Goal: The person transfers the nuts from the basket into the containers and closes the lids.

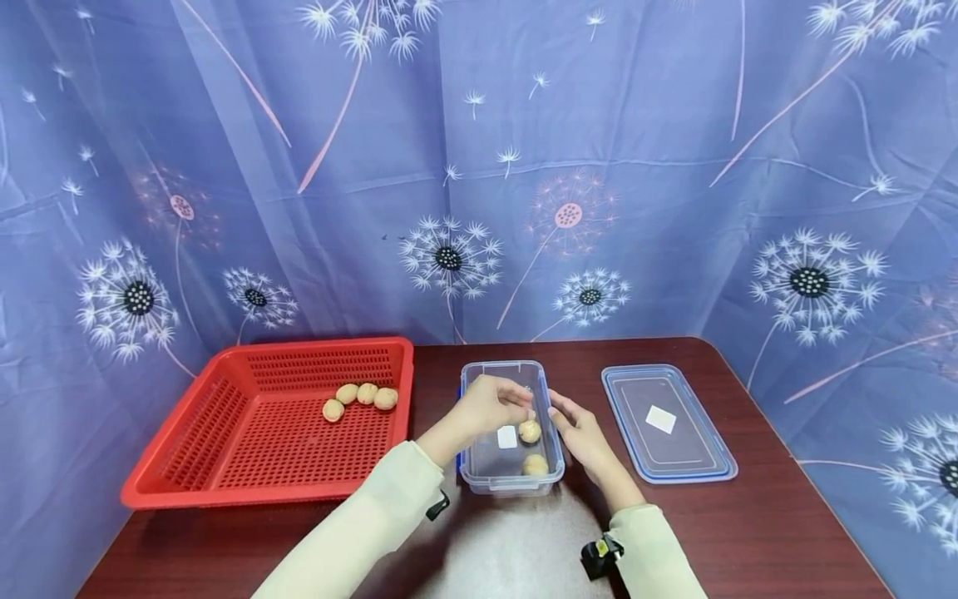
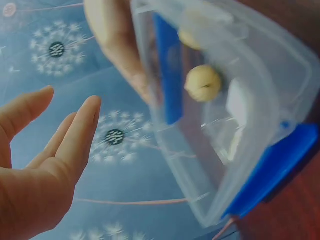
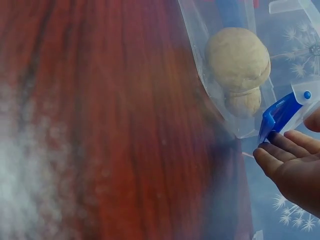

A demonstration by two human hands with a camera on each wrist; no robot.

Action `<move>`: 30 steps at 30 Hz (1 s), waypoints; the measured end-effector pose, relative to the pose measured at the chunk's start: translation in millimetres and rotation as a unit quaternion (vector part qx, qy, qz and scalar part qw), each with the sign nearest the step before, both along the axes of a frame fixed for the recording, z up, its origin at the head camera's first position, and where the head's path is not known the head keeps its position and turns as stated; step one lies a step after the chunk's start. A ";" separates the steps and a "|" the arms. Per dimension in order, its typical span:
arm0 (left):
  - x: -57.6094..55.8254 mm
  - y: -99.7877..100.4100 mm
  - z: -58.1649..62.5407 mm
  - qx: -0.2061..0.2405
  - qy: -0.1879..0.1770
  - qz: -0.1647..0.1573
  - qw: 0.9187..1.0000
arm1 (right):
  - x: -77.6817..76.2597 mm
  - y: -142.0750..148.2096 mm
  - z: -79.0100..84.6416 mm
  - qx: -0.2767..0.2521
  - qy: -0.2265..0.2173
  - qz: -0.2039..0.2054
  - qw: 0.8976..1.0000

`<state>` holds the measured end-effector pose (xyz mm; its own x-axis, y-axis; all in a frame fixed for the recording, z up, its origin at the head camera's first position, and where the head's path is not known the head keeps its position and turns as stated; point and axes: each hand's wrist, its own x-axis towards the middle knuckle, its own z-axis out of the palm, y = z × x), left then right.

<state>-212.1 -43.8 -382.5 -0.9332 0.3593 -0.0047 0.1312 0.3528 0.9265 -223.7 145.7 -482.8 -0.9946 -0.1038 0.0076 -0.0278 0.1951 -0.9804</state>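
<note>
Blue cloth printed with dandelions is hung behind a dark red-brown worktop, on which a clear plastic box is set between a red basket and a clear lid with a blue edge. Inside the box, 2 walnuts are seen towards its right wall; another 4 walnuts are gathered at the basket's back right. A white label is seen at the box's bottom and a white square on the lid; whether writing is borne by either cannot be told. The left hand is held above the box, its grip wide, with nothing held. The right hand is placed beside the box's right side, its grip loose, the fingertips set against a blue latch.
</note>
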 end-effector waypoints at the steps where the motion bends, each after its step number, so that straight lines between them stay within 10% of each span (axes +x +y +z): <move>1: -0.5 -2.2 4.4 0.002 0.007 0.002 1.000 | -0.4 -0.4 -0.1 0.000 -0.002 -0.001 1.000; 16: -26.0 -79.6 69.9 0.025 0.038 0.125 0.991 | -2.0 -2.5 2.1 0.010 0.002 -0.006 1.000; 30: -54.3 -167.0 55.8 0.115 -0.058 0.252 0.959 | 2.7 -0.7 1.2 0.012 0.003 -0.010 1.000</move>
<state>-266.4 -210.8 -326.7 -0.9867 -0.1322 -0.0945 -0.1116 0.1289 0.9854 -220.9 145.1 -481.6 -0.9964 -0.0839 0.0108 -0.0290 0.2188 -0.9753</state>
